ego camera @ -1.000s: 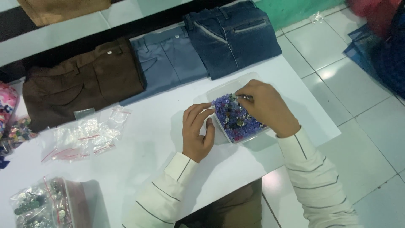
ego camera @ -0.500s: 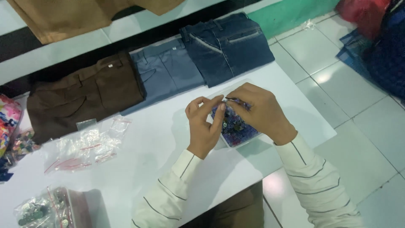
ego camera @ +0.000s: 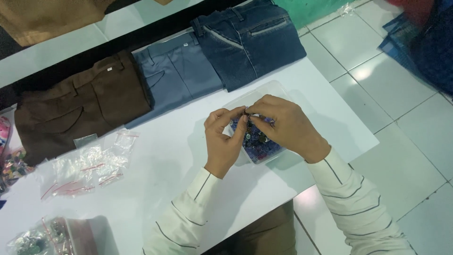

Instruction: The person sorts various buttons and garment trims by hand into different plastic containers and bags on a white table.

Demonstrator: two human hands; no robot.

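Both hands pinch one tiny button – left hand (ego camera: 225, 141), right hand (ego camera: 283, 125) – directly over the clear tub (ego camera: 278, 89) of buttons (ego camera: 257, 140), so drops land inside; jeans (ego camera: 250, 40) at 12 o'clock.

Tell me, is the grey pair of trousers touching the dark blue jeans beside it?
Touching. The head view shows the grey trousers lying edge to edge with the dark blue jeans on the white table; the jeans' edge overlaps the grey pair, with no table showing between.

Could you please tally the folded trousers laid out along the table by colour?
Brown trousers: 1
Grey-blue trousers: 1
Dark blue trousers: 1
Total: 3
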